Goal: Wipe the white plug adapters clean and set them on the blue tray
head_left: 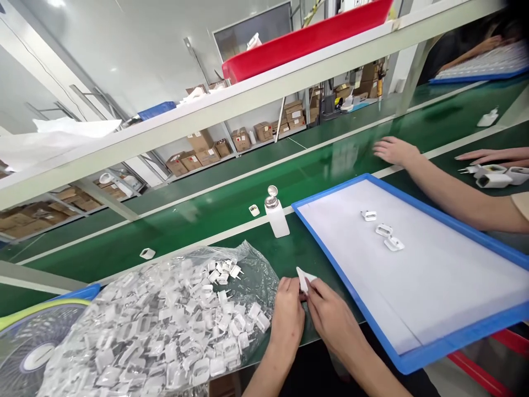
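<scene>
My left hand (288,311) and my right hand (333,314) meet at the front edge of the green bench, fingers closed. Pinched between them is a folded white cloth (305,278), its pointed end sticking up; the fingers hide whatever else lies there. To the left, a clear plastic bag (262,264) is spread under a heap of white plug housings (200,325), some with pins. Behind my hands stands a white pump bottle (278,220) with its metal lid raised. On my right, a blue-rimmed white tray (413,292) bears several white plug parts (384,229).
A green conveyor belt (219,212) runs behind, with single housings (147,253) on it. At right, a co-worker's hand (397,151) reaches over the belt; their other hand (491,157) is by more housings. A shelf with a red tray (306,47) crosses overhead. A fan (39,353) stands front left.
</scene>
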`<state>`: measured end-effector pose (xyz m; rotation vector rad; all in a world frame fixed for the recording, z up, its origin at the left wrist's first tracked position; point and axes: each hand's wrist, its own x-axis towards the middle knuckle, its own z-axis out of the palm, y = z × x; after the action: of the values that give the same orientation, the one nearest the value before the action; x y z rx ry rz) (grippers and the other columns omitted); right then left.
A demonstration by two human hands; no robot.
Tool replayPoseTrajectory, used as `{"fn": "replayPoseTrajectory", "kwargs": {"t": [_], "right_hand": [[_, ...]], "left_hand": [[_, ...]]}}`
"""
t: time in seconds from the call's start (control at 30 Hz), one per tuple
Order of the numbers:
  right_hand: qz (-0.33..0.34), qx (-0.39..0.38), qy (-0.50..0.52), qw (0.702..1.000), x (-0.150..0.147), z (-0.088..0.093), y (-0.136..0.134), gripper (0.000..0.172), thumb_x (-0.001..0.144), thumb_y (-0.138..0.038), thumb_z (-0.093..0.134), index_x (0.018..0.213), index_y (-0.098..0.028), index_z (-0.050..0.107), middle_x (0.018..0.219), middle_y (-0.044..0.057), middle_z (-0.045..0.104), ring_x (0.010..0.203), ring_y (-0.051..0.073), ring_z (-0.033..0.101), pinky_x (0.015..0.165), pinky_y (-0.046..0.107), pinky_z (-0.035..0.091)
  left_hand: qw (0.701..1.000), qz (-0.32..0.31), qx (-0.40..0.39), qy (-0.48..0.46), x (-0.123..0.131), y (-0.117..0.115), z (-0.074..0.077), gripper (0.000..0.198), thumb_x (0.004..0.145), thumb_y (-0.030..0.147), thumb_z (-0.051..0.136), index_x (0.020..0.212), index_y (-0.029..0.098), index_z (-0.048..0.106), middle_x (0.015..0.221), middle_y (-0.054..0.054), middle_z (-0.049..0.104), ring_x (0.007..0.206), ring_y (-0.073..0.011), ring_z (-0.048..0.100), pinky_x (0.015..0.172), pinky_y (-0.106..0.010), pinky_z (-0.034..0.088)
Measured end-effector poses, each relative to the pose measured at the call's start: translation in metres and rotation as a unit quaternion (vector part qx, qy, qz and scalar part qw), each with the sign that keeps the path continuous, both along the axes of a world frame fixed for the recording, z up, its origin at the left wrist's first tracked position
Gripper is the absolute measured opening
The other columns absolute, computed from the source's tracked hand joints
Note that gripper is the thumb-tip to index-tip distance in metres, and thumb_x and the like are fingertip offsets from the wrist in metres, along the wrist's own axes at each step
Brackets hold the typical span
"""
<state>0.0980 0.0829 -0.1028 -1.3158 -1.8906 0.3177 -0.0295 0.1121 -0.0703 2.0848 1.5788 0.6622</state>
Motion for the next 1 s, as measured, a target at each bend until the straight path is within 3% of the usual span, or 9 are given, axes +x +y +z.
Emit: {"fn": "replayPoseTrajectory", "kwargs": {"t": [0.17,0.3,0.43,0.57,0.7,0.77,0.83,0.9,1.0], "right_hand": [[0.004,0.004,0.019,1.000,-0.005,-0.003,-0.019,0.033,0.102,-0.016,0.036,0.101,-0.017,0.069,0.096,0.011,0.065,0.083,0.025,0.065,0.073,0.040,0.055],[0.001,-0.045,0.059,0.997,-0.001,0.010,-0.005,0.033,0.104,-0.020,0.036,0.094,-0.019,0.067,0.094,0.008,0.061,0.082,0.021,0.063,0.072,0.035,0.051],[-0.017,-0.093,0.122,0.988,0.007,0.023,0.012,0.039,0.103,-0.027,0.037,0.072,-0.020,0.061,0.082,0.006,0.056,0.070,0.019,0.058,0.066,0.033,0.047],[-0.011,-0.154,0.222,0.963,0.024,0.033,0.014,0.040,0.098,-0.033,0.047,0.062,-0.020,0.058,0.070,0.003,0.056,0.064,0.018,0.060,0.060,0.030,0.048],[0.001,-0.204,0.333,0.921,0.026,0.047,0.001,0.042,0.101,-0.043,0.046,0.076,-0.017,0.067,0.066,0.002,0.056,0.056,0.017,0.056,0.049,0.026,0.048],[0.002,-0.206,0.373,0.905,0.017,0.052,-0.010,0.044,0.104,-0.046,0.041,0.088,-0.016,0.070,0.072,0.004,0.059,0.057,0.016,0.055,0.049,0.026,0.049],[-0.002,-0.194,0.393,0.899,0.005,0.053,-0.021,0.041,0.104,-0.045,0.043,0.099,-0.016,0.072,0.084,0.007,0.063,0.065,0.018,0.059,0.057,0.028,0.054],[-0.003,-0.143,0.378,0.915,-0.002,0.051,-0.030,0.033,0.103,-0.040,0.048,0.104,-0.019,0.073,0.096,0.009,0.065,0.078,0.020,0.064,0.067,0.029,0.056],[0.027,-0.005,0.286,0.958,0.000,0.047,-0.033,0.025,0.102,-0.023,0.050,0.115,-0.022,0.072,0.111,0.011,0.064,0.099,0.023,0.066,0.080,0.031,0.057]], "left_hand": [[1.000,-0.004,0.013,-0.024,0.000,-0.002,0.001,0.019,0.092,0.010,0.048,0.088,0.019,0.065,0.087,-0.007,0.067,0.085,-0.0246,0.059,0.077,-0.036,0.047],[0.998,-0.007,0.023,-0.058,-0.002,-0.001,0.001,0.030,0.087,0.001,0.042,0.087,0.019,0.067,0.085,-0.007,0.066,0.085,-0.0235,0.058,0.077,-0.036,0.047],[0.993,-0.029,0.028,-0.109,-0.005,-0.005,0.005,0.038,0.079,-0.002,0.043,0.094,0.018,0.072,0.087,-0.008,0.069,0.088,-0.0233,0.061,0.077,-0.034,0.051],[0.984,-0.039,0.024,-0.170,-0.005,-0.015,0.012,0.044,0.073,-0.002,0.045,0.095,0.021,0.076,0.087,-0.005,0.074,0.087,-0.0206,0.065,0.079,-0.030,0.053],[0.967,0.037,0.000,-0.251,0.007,-0.025,0.024,0.037,0.074,0.002,0.050,0.095,0.017,0.076,0.084,-0.002,0.073,0.078,-0.0185,0.065,0.072,-0.026,0.050],[0.934,0.091,-0.038,-0.344,0.017,-0.029,0.031,0.023,0.080,0.010,0.057,0.092,0.016,0.076,0.078,0.000,0.071,0.073,-0.0169,0.062,0.069,-0.024,0.047],[0.875,0.142,-0.080,-0.455,0.027,-0.031,0.039,0.013,0.082,0.021,0.067,0.089,0.015,0.076,0.074,0.001,0.069,0.071,-0.0153,0.058,0.067,-0.023,0.045],[0.809,0.167,-0.123,-0.549,0.034,-0.033,0.047,0.017,0.081,0.028,0.074,0.089,0.014,0.077,0.077,-0.001,0.070,0.072,-0.0141,0.057,0.068,-0.023,0.045],[0.721,0.187,-0.213,-0.632,0.039,-0.036,0.055,0.022,0.071,0.029,0.084,0.082,0.012,0.077,0.076,-0.003,0.069,0.071,-0.0132,0.058,0.068,-0.023,0.046]]}}
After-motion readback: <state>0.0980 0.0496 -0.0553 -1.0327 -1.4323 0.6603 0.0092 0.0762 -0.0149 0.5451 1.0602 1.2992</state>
